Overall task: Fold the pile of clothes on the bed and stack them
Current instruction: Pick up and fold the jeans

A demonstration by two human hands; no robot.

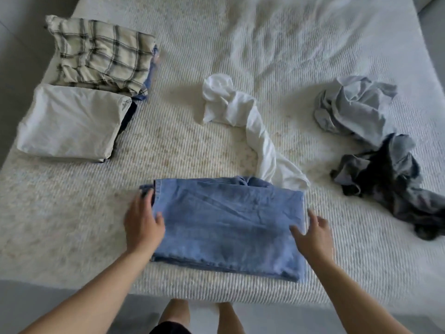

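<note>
Head view: folded blue jeans [228, 225] lie on bed [72, 225] between your hands. Left hand [142, 227] at jeans' left edge, fingers relaxed, grasping nothing. Right hand [313, 235] at right edge, fingers spread, thumb on denim. No readable writing.

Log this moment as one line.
stage: jeans folded | left hand at left edge | right hand at right edge | unfolded: white garment
</note>
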